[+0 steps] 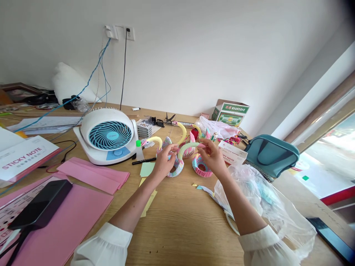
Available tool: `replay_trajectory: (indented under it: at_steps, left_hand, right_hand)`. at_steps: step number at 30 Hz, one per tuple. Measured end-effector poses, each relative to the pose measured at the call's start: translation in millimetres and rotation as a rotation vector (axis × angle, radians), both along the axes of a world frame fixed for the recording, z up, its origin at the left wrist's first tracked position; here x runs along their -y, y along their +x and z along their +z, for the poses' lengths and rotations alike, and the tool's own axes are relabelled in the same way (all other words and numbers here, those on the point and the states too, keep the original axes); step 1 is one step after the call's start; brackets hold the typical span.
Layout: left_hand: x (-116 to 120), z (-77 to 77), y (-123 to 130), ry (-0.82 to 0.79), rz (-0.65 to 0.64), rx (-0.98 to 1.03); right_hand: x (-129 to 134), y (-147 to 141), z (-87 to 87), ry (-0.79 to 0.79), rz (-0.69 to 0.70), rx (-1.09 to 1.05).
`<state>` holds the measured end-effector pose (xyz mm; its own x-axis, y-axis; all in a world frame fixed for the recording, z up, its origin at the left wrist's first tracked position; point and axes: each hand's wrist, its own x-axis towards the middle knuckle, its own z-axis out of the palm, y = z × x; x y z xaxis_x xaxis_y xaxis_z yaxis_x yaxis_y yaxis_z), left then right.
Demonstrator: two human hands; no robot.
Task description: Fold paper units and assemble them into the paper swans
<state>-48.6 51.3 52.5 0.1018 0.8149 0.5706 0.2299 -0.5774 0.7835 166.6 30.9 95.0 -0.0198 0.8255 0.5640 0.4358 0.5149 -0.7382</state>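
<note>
1. Right hand (215, 158): holding the pink tip of the green curved piece (188, 146) between thumb and fingers, in a narrow pinch.
2. Left hand (163, 163): thumb and fingers drawn narrow beside the lower end of the same curve; contact with it impossible to tell from this view.
3. Green curved piece: arched between both hands, above the worktop (180, 221), with its lower end at the white-and-blue ring (175, 173); firm attachment there not clear.
4. Step in hand, as judged: steadying or adjusting the arch with both hands, above the ring.
5. Next move, as judged: calling for a light pinch at the pink tip and support low on the curve, without flattening the arch or pulling apart the folded units.
6. Just beside, toward the worktop's right edge: pink-and-blue ring (203, 173). Behind, toward the back edge: yellow curved piece (182, 134).
7. Farther out, toward the left edge: glue bottle (139, 152), black marker (144, 161) and green notes (146, 169), with white fan (91, 149) beyond.
8. Toward the right edge: white-handled scissors (228, 218), partly beneath clear plastic bag (280, 212).
</note>
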Motion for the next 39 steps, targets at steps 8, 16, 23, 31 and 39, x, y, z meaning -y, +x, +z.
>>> replay_trajectory:
  at_steps: [8, 16, 23, 31, 39]
  left_hand:
    - [2.5, -33.8, 9.2, -0.125, -0.016, 0.113]
    - [5.9, -61.4, 20.5, -0.067, 0.103, -0.143]
    - [5.1, -76.7, 36.9, 0.014, 0.158, -0.219]
    - [-0.3, -85.1, 54.9, -0.022, 0.324, -0.158]
    - [-1.7, -88.0, 58.9, -0.006, 0.358, -0.037]
  right_hand:
    - [-2.8, 1.7, -47.5, -0.208, 0.135, -0.265]
    - [-16.4, -23.0, -65.3, -0.242, 0.233, -0.207]
    - [-32.8, -35.0, -55.2, -0.224, 0.302, 0.089]
    - [-55.6, -23.6, -51.6, -0.375, 0.497, 0.334]
    - [-69.7, -28.5, -42.6, -0.445, 0.6, 0.354]
